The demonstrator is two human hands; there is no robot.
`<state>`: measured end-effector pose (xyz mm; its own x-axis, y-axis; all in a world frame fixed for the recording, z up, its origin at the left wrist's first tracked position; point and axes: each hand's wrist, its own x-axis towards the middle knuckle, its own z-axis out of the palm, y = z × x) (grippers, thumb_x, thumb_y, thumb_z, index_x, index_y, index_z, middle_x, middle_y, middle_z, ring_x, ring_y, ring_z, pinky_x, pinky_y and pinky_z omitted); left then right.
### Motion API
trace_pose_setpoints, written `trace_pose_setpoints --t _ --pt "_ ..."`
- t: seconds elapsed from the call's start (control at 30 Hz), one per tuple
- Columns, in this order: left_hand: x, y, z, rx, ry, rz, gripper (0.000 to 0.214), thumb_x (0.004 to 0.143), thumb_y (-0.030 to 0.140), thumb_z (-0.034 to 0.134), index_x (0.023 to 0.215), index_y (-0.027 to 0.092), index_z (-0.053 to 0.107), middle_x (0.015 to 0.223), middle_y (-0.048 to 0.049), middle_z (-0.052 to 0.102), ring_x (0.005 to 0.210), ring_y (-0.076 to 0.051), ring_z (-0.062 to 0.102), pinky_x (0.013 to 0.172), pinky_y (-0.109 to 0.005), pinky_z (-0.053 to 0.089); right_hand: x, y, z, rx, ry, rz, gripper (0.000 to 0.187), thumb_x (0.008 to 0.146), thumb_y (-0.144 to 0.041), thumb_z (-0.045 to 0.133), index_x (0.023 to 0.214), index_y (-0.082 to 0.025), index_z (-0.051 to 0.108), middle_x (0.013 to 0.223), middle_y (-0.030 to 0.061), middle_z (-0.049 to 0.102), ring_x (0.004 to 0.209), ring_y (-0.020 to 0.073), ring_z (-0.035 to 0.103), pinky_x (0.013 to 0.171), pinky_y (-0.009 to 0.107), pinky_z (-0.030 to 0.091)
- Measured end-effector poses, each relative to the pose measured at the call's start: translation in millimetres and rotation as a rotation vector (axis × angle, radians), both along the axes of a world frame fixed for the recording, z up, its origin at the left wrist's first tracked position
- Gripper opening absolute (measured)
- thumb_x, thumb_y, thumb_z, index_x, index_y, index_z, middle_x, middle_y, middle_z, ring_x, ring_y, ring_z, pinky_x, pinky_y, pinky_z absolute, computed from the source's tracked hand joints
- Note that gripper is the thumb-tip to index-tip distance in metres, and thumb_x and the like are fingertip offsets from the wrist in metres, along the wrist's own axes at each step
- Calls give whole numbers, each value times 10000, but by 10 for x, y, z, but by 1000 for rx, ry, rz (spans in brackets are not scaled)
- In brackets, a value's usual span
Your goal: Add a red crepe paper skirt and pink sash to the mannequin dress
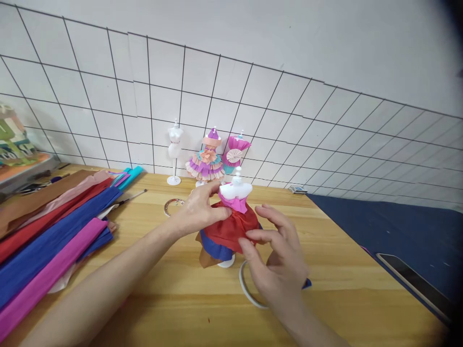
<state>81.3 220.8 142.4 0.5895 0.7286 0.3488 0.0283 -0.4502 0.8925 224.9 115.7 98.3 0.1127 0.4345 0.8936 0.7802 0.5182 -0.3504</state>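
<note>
In the middle of the table stands a miniature dress form [236, 191] with a white bust. It wears a pink crepe-paper top [237, 204] and a red crepe-paper skirt [231, 230] over a blue layer [216, 246] and a brown layer [208, 259]. My left hand [202, 209] grips the form at the waist, thumb in front and the other fingers hidden behind. At the skirt's right side, my right hand [278, 255] pinches the red paper between thumb and index finger, its other fingers loosely curled.
A bare mini dress form [175, 144] and two dressed ones, a ruffled dress [206, 166] and a pink dress [234, 153], stand by the gridded wall. Crepe-paper rolls [61, 226] fill the left. A tape roll [248, 291], beaded ring [168, 207] and phone [412, 279] lie around.
</note>
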Motion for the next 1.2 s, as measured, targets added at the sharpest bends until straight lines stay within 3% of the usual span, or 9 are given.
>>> trace_pose_setpoints --t 0.17,0.3,0.43,0.53,0.7,0.87,0.97,1.07,1.2 --pt "-10 39 -25 -30 -28 -37 299 665 147 605 961 148 653 1013 -38 693 1057 -241 600 917 -331 470 3 69 -98 59 -114 -83 204 752 -56 659 795 -236 574 1144 91 591 1150 331 549 877 552 501" --pt "-36 62 -18 -55 -1 -7 334 660 178 624 991 140 646 1050 -60 687 1108 -269 577 969 -376 446 80 50 -189 79 -283 -85 270 723 -40 668 893 -245 619 1199 92 591 1158 348 544 873 555 505" --pt "-66 86 -7 -72 -24 -57 280 670 178 622 948 150 633 995 -43 687 1076 -261 595 977 -379 433 196 -46 -215 87 -402 -46 279 701 -57 686 908 -238 635 1204 93 606 1153 348 544 889 563 496" --pt "-82 108 -16 -100 -43 -103 295 668 184 636 960 152 621 996 -38 682 1082 -262 589 984 -380 419 266 -122 -83 82 -331 31 232 731 -63 636 879 -240 626 1133 87 624 1112 334 571 871 570 495" --pt "-84 97 -54 -97 -54 -174 335 689 187 655 1021 163 627 1035 -28 673 1092 -248 581 963 -347 424 246 -91 207 75 -190 61 288 762 -17 624 951 -234 625 957 73 627 861 232 629 702 425 543" --pt "-76 75 -85 -71 -57 -169 335 713 186 655 1046 174 633 1071 -29 658 1074 -227 581 947 -324 433 172 27 107 6 -357 7 237 780 -76 651 958 -221 591 972 90 591 988 291 589 782 501 517" --pt "-76 60 -85 -64 -48 -154 346 709 184 656 1053 167 627 1064 -37 657 1054 -226 590 928 -318 445 185 16 86 49 -236 15 262 775 -70 636 980 -226 587 991 89 576 1039 306 570 834 533 500" --pt "-61 14 -62 -35 -13 -112 326 711 192 634 1035 154 630 1036 -43 668 1029 -231 598 896 -317 465 210 -3 188 76 -130 34 300 768 -59 636 1003 -240 589 967 69 594 953 268 598 831 503 504" --pt "-19 -83 -28 57 21 39 373 690 158 582 1059 163 637 1025 -25 691 981 -226 617 831 -300 491 204 50 287 -118 -79 10 209 799 -118 625 973 -230 593 937 67 645 918 249 617 802 444 512"
